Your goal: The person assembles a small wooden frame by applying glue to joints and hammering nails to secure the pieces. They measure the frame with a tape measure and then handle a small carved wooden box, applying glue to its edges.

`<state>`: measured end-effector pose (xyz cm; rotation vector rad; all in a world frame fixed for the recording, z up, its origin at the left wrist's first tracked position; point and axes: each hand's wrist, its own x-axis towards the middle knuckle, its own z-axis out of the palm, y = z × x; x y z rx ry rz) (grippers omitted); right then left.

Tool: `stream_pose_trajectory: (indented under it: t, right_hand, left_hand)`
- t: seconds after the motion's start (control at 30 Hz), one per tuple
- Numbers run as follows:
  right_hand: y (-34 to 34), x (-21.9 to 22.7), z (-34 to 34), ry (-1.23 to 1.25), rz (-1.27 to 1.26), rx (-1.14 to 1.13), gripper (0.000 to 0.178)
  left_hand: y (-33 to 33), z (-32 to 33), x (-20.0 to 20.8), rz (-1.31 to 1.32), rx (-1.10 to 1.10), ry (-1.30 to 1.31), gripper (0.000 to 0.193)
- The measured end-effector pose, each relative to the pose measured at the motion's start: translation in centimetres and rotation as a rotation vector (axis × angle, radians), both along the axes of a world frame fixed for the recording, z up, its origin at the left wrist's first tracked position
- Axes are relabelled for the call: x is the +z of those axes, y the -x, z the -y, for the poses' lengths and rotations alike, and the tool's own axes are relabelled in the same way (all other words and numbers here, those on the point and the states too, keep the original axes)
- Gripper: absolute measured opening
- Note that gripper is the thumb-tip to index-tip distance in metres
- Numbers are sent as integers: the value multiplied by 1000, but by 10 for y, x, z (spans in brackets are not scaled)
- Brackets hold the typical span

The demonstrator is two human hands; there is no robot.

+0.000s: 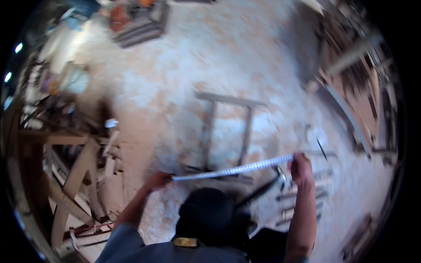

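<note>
A white measuring tape (237,170) is stretched across in front of me, rising slightly toward the right. My left hand (158,180) is closed on its left end. At the other end my right hand (300,168) grips the tape; whether a tape case sits inside the fist cannot be seen. Below and beyond the tape, a frame (230,99) of two long bars joined by a crossbar lies on the floor. The tape passes over its near end. Motion blurs the picture, so the tape's markings and the fingers are not sharp.
Several short strips (307,197) and a long dark tool (262,189) lie on the floor by my right forearm. A wooden trestle (72,188) stands at the left. Boards and scraps (351,87) are piled at the right. Stacked pieces (140,35) sit at the far left.
</note>
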<state>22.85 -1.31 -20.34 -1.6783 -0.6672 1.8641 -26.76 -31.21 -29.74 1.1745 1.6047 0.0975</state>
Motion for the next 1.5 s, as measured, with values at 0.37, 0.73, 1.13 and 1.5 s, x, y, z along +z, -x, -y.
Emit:
stream_pose_trajectory:
  t: [0.37,0.73,1.13,1.5]
  right_hand:
    - [48,-9,49,83,-36,109,49]
    - [41,-36,103,214,-27,112,39]
    - [39,-39,114,235,-30,116,42]
    - [36,-52,126,252,-16,129,42]
  left_hand:
    - [-31,31,-22,-27,609,232,18]
    - [-45,-31,-16,-100,624,140,24]
    - [-46,-26,-19,-182,520,155,25]
    - [-42,-23,-32,-198,499,163,26]
